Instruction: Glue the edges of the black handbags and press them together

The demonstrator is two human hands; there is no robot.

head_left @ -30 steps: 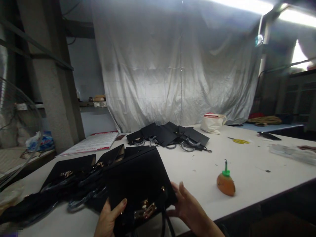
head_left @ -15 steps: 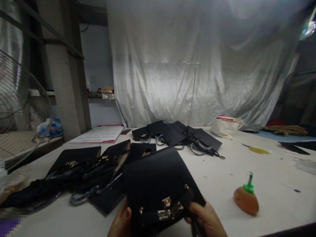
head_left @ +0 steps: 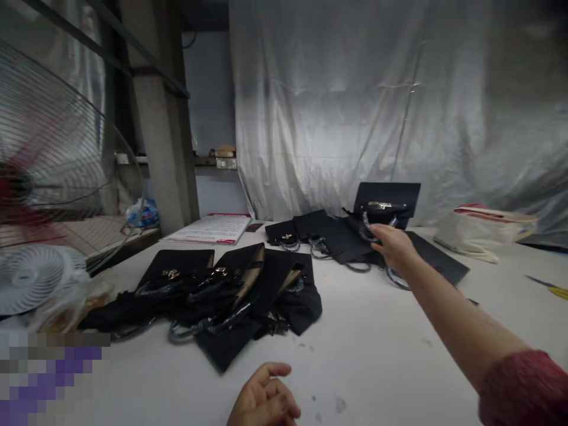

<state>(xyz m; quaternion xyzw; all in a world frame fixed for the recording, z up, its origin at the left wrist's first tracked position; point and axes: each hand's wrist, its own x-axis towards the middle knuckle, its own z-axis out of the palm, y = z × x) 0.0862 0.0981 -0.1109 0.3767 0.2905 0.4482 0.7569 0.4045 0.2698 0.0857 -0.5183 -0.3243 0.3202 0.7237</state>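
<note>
My right hand (head_left: 393, 239) reaches far across the table, its fingers closed at the plastic-wrapped handle of a black handbag (head_left: 387, 194). That bag stands raised on its edge, its gold clasp facing me. My left hand (head_left: 268, 396) is low at the front, fingers loosely curled and apart, holding nothing. Ahead and left of it lies an overlapping group of black handbags (head_left: 177, 260) with gold clasps and wrapped handles. More flat black handbags (head_left: 341, 236) lie at the back, beside the raised one.
A cream cloth bag (head_left: 474, 234) sits back right, with yellow-handled snips (head_left: 557, 290) at the right edge. A printed board (head_left: 208, 228) lies back left. To the left are a small white fan (head_left: 31, 278), a large fan (head_left: 53, 148) and a plastic bag (head_left: 80, 302).
The handbag held before me has left both hands, and another bag shows at the left group's right side. My right hand has moved to the back, where a bag now stands raised.
</note>
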